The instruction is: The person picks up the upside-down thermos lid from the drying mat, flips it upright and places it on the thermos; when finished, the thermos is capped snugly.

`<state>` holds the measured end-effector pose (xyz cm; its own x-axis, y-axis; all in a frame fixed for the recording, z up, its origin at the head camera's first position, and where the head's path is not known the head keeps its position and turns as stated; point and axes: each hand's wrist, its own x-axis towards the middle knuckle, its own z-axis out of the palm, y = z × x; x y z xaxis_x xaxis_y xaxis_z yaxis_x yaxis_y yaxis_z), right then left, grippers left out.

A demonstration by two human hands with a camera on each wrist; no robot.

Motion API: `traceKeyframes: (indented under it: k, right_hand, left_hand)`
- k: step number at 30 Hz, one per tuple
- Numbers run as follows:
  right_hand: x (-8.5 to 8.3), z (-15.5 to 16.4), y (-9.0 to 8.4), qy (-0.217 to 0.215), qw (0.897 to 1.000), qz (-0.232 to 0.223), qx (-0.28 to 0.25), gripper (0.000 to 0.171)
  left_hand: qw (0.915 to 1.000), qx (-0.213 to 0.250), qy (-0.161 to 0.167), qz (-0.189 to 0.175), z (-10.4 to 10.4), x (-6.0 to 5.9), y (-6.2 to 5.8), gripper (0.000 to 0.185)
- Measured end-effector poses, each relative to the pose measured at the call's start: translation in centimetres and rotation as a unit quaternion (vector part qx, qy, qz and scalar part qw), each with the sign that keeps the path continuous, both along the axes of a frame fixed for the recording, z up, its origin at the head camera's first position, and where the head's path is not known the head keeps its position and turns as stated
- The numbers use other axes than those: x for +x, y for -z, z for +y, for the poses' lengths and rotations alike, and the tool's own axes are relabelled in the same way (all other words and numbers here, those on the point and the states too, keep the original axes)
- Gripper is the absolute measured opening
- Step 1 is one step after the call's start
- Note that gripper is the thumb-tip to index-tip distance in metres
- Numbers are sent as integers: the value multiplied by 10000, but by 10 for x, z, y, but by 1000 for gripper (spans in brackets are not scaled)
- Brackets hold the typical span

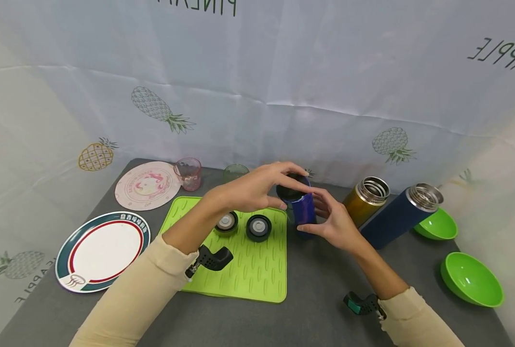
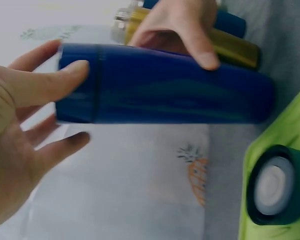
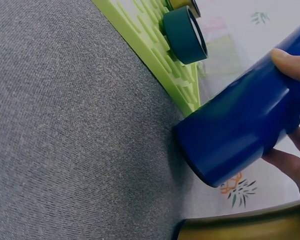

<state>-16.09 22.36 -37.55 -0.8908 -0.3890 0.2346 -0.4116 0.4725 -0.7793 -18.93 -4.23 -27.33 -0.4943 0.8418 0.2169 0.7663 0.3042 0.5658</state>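
Note:
A blue thermos bottle (image 1: pixel 304 209) stands upright on the grey table beside the right edge of the green mat. My left hand (image 1: pixel 257 187) grips its lid (image 2: pixel 79 106) from above, thumb on one side and fingers round the other. Lower down, my right hand (image 1: pixel 334 220) holds the bottle's body between thumb and fingers. Two dark caps, a left one (image 1: pixel 225 221) and a right one (image 1: pixel 259 228), lie on the mat with their inner sides up. Right of the hands stand a gold bottle (image 1: pixel 358 207) and a navy bottle (image 1: pixel 389 219), both without lids.
The ribbed green mat (image 1: pixel 240 282) lies in the middle of the table. To its left are a white plate (image 1: pixel 103 250) and a round pink mat (image 1: pixel 146 185). A pink glass (image 1: pixel 189 176) and a greenish glass (image 1: pixel 236 171) stand behind. Two green bowls (image 1: pixel 472 279) sit at the right.

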Motion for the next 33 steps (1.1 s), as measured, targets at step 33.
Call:
traceKeyframes:
  k: [33]
  right_hand:
    - [2, -6, 22, 711, 9855, -484, -1464, 93]
  left_hand:
    - [9685, 439, -1894, -1554, -91, 11, 80, 78]
